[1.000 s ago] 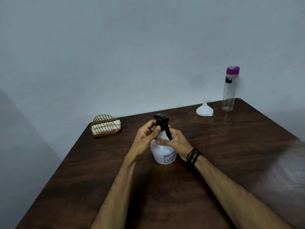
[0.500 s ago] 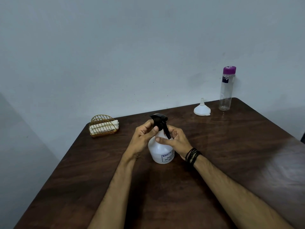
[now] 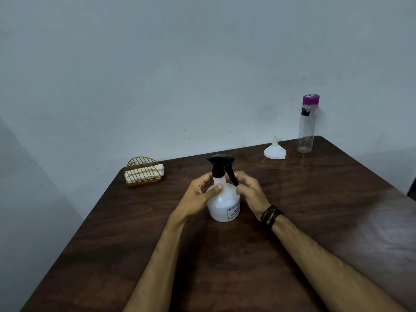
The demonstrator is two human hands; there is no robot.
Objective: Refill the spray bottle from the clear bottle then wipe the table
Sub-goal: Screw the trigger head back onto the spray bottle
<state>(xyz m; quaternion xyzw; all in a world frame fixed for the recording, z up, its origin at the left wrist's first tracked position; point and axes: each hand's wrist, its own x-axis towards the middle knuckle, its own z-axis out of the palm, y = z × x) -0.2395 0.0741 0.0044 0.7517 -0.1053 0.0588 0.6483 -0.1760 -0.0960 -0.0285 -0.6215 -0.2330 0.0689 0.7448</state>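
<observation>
A white spray bottle (image 3: 222,207) with a black trigger head (image 3: 219,164) stands upright in the middle of the dark wooden table (image 3: 326,217). My left hand (image 3: 201,195) grips its neck and shoulder from the left, thumb across the front. From the right, my right hand (image 3: 249,192) holds the bottle just under the trigger, fingers curled round it. The clear bottle (image 3: 307,126) with a purple cap stands at the far right corner, closed. A white funnel (image 3: 274,151) lies mouth down just left of it.
A gold wire holder (image 3: 143,173) with white cloth or napkins sits at the far left corner. The table's back edge meets a plain wall. Table edges run along the left and right sides.
My left hand has slid down from the black spray head to the bottle's neck, leaving the head uncovered. The right hand stays on the bottle's right side.
</observation>
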